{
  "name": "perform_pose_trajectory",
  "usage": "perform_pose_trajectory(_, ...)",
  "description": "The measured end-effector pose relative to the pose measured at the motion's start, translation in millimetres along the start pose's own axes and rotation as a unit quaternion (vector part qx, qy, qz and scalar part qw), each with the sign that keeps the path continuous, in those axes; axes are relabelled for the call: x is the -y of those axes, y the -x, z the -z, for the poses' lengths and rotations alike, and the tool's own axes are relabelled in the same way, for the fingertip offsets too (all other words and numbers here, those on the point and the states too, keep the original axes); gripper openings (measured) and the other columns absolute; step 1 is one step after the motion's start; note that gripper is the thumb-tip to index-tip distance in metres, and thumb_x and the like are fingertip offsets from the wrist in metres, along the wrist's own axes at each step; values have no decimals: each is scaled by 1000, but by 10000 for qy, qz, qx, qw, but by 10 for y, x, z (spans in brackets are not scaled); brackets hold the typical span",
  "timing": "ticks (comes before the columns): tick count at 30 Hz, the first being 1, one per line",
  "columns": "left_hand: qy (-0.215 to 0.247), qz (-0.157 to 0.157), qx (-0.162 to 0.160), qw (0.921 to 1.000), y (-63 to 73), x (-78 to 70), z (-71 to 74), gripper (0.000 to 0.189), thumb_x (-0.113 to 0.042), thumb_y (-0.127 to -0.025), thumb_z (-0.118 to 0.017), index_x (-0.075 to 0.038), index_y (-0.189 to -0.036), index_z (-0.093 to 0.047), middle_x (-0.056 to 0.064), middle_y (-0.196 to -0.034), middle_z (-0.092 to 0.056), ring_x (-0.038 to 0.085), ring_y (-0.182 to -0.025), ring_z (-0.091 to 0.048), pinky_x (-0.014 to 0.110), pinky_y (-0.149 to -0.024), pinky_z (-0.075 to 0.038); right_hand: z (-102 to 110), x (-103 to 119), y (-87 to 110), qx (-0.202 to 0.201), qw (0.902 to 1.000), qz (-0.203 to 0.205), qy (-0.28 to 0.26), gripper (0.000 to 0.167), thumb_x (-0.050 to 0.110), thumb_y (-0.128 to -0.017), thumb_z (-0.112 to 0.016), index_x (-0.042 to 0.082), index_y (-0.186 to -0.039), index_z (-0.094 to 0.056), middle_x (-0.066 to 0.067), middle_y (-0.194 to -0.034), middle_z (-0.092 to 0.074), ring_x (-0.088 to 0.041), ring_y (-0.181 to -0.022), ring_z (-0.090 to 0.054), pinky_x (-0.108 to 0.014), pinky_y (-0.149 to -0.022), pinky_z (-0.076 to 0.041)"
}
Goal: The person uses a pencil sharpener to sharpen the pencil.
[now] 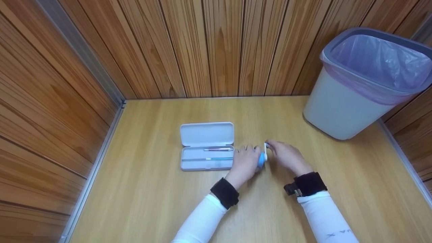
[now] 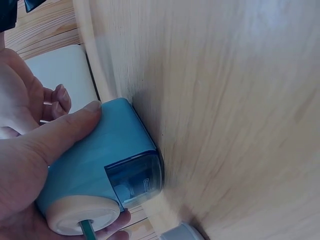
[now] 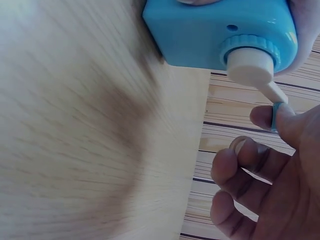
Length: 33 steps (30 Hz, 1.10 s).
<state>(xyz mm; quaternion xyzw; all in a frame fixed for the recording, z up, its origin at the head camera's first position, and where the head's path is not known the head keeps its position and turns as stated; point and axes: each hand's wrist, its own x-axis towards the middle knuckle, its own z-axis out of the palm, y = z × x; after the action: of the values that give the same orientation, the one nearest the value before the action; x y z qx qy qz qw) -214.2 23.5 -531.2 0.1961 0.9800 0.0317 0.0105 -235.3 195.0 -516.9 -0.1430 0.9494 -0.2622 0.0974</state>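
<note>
My left hand [image 1: 244, 160] is wrapped around a blue crank pencil sharpener [image 2: 95, 145] and holds it on the table. A green pencil [image 2: 87, 230] sticks out of the cream-coloured ring on its front; from the head it looks like a thin blue-green stick over the pencil case. A see-through dark drawer [image 2: 135, 180] shows on one side. On the sharpener's other end, my right hand [image 1: 287, 157] pinches the small knob of the white crank [image 3: 250, 65] between thumb and forefinger, the other fingers loosely bent. The pencil's sharpened end is hidden inside.
A grey-white pencil case [image 1: 192, 165] lies with its lid [image 1: 207, 134] up, just left of the sharpener. Another slim pencil or pen [image 1: 218, 149] is in it. A bin [image 1: 344, 101] with a purplish liner stands at the back right. Wood-panelled walls [image 1: 222, 50] border the table.
</note>
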Motion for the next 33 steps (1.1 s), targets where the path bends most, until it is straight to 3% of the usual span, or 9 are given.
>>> perform_pose_trajectory(14, -4, 1, 100, 10000, -24, -10, -13, 61, -48, -79, -78, -18, -126, -54, 6, -110, -60, 26, -99, -58, 41, -82, -47, -70, -42, -69, 153, 9994, -305, -72, 38, 25, -108, -34, 11, -137, -54, -17, -135, -57, -39, -126, -50, -58, -102, -37)
perform_pose_trajectory(20, -3, 41, 55, 10000, -20, 0, -19, 61, -47, -79, -78, -18, -126, -54, 7, -110, -60, 26, -98, -58, 41, -82, -48, -141, -81, -109, 98, 9996, -244, -76, 36, 27, -107, -35, 13, -133, -57, -16, -130, -60, -39, -122, -53, -58, -99, -40)
perform_pose_trajectory(27, -111, 39, -29, 9999, -23, -1, -14, 62, -49, -78, -79, -18, -126, -55, 6, -111, -60, 25, -97, -59, 41, -80, -48, -253, -137, -90, 379, 9975, -540, -267, 36, 26, -106, -37, 16, -132, -59, -12, -124, -62, -35, -116, -56, -57, -97, -41)
perform_pose_trajectory(33, -103, 53, -83, 9999, -10, -14, -31, 59, -47, -78, -79, -17, -124, -56, 6, -110, -60, 25, -97, -59, 41, -79, -48, -304, -158, -65, 395, 9979, -488, -171, 36, 25, -106, -37, 13, -131, -60, -13, -123, -63, -37, -115, -56, -57, -97, -41)
